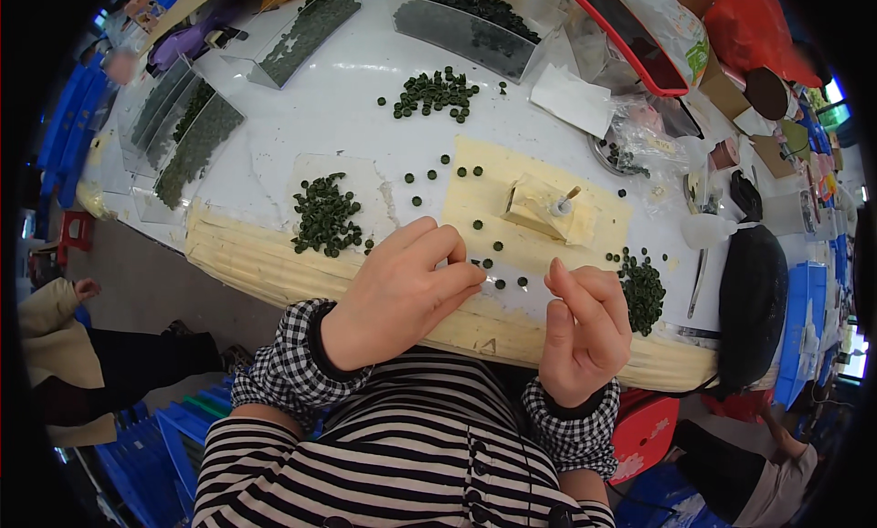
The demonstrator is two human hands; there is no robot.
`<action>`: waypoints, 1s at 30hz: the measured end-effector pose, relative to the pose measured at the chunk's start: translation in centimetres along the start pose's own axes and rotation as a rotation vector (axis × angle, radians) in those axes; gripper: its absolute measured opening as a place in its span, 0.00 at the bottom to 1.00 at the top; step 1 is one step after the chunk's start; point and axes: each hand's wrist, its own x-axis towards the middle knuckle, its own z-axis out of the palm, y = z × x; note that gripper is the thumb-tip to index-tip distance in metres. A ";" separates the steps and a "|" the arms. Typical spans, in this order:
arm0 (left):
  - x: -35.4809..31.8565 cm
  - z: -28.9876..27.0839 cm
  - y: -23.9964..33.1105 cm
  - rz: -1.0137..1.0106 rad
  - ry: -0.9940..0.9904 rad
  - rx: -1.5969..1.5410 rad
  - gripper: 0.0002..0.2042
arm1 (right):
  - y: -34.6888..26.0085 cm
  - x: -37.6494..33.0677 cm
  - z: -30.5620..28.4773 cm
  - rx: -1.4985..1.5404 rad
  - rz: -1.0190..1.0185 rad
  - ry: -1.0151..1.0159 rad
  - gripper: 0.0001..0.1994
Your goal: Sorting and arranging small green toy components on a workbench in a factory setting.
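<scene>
The white table [356, 108] has worn yellowish patches and a yellowish front edge. On it lie several heaps of small dark green discs: one heap [325, 216] at the left front, one [435, 93] further back, one [643, 290] at the right front, with single discs scattered between. Clear trays [306, 33] of discs stand at the back. A small cream block [539, 206] sits near the middle, and a red-edged phone [630, 40] lies at the back right.

Bright, even daylight fills the sharp centre, throwing soft glare on the glossy white worktable [347, 89] and only faint shadows, while fisheye bending curves its edges into a black rim.
</scene>
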 end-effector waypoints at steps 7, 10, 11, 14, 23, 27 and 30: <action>-0.6 -0.1 0.6 -0.124 0.252 -0.400 0.09 | -0.2 0.1 -0.1 -0.021 -0.018 -0.015 0.19; -0.9 0.2 1.3 -0.193 0.321 -0.695 0.14 | -0.1 0.2 0.0 -0.001 -0.022 -0.017 0.19; -0.9 0.4 1.5 -0.224 0.340 -0.802 0.17 | -0.1 0.3 0.1 0.003 -0.029 -0.027 0.18; -1.1 0.3 1.2 -0.206 0.262 -0.846 0.21 | -0.3 0.4 0.0 0.001 -0.045 -0.057 0.17; -1.2 0.0 1.2 -0.305 0.165 -1.019 0.20 | -1.1 0.9 0.8 0.016 -0.098 -0.081 0.15; -1.1 0.0 1.1 -0.294 0.148 -1.039 0.20 | -1.2 1.2 1.0 -0.005 -0.129 -0.077 0.15; -1.3 0.0 0.8 -0.285 0.113 -1.092 0.19 | -1.2 1.2 1.1 -0.021 -0.138 -0.076 0.15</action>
